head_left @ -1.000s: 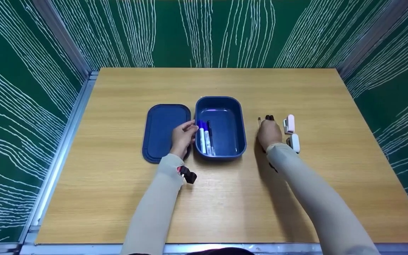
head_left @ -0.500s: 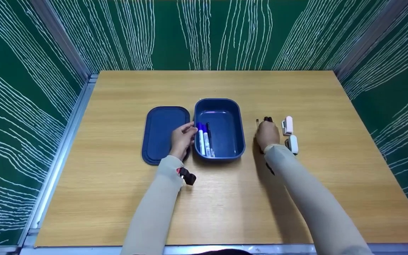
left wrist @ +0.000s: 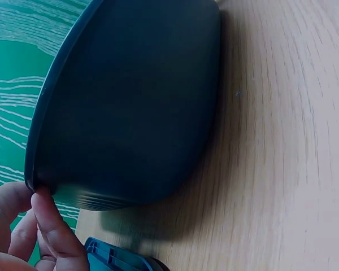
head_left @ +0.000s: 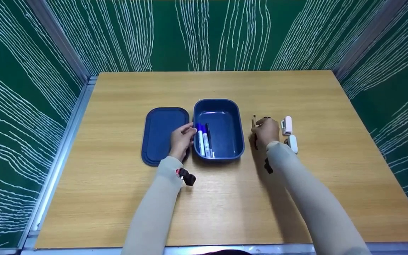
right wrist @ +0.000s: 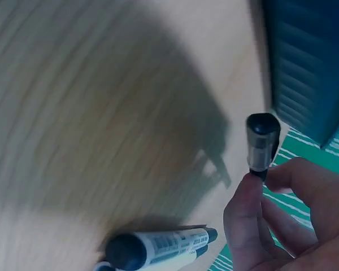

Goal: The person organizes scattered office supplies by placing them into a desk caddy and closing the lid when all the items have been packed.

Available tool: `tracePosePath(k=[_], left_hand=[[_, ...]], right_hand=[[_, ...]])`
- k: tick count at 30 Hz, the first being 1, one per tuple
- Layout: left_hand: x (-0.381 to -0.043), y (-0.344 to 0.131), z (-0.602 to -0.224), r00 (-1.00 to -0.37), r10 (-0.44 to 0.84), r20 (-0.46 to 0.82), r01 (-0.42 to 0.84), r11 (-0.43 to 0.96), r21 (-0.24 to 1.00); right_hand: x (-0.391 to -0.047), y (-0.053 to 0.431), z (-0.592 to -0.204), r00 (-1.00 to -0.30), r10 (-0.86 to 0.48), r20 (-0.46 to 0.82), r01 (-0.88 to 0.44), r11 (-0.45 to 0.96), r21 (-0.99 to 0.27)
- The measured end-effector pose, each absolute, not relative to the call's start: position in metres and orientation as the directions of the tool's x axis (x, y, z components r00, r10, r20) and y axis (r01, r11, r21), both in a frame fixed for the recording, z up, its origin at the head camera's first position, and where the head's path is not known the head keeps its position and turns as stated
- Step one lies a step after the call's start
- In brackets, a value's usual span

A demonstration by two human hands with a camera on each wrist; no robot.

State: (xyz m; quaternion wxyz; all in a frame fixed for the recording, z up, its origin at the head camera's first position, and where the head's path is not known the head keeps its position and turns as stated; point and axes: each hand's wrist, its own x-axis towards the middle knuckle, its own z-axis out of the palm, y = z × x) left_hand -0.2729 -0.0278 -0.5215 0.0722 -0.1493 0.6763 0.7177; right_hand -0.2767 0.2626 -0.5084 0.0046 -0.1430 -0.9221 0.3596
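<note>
With thumb and fingertips my left hand (head_left: pixel 182 140) pinches the left rim of a dark blue open box (head_left: pixel 225 141); the left wrist view shows the box's outer wall (left wrist: pixel 124 107) above those fingers. Inside the box lie two white markers (head_left: pixel 203 141) with blue caps and a slim black pen (head_left: pixel 209 136). To the box's right, my right hand (head_left: pixel 267 130) pinches a slim pen (right wrist: pixel 261 144) with a clear barrel and black end, held over the table. Beside that hand, white markers (right wrist: pixel 175 247) with black ends lie on the wood, mostly hidden by the hand in the head view.
A flat blue lid (head_left: pixel 163 124) lies left of the box, under the left hand. A small pink stapler-like thing (head_left: pixel 287 125) and a white one (head_left: pixel 292 143) stand right of the right hand. Green panels (head_left: pixel 168 35) with white lines border the wooden table (head_left: pixel 218 212).
My right hand has taken hold of the slim pen and shifted it slightly left, its fingers turning toward the box. The left hand stays at the box rim.
</note>
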Motion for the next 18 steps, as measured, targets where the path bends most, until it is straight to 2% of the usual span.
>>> tracePosePath(k=[3, 9, 12, 18], left_hand=[[-0.273, -0.027, -0.521, -0.946, -0.100, -0.310, -0.302, -0.080, 0.950], [-0.272, -0.027, -0.520, -0.947, -0.098, -0.307, -0.301, -0.073, 0.951], [-0.272, -0.028, -0.520, -0.947, -0.093, -0.309, -0.303, -0.074, 0.950], [-0.272, -0.028, -0.520, -0.948, -0.095, -0.302, -0.296, -0.076, 0.952]], right_hand=[[-0.277, 0.264, -0.504, -0.942, 0.297, -0.153, 0.312, 0.612, -0.727], [-0.276, 0.270, -0.497, -0.888, 0.302, -0.346, 0.431, 0.291, -0.854], [-0.277, 0.272, -0.496, -0.875, 0.288, -0.390, 0.449, 0.176, -0.876], [-0.279, 0.273, -0.494, -0.863, 0.270, -0.427, 0.458, 0.061, -0.887]])
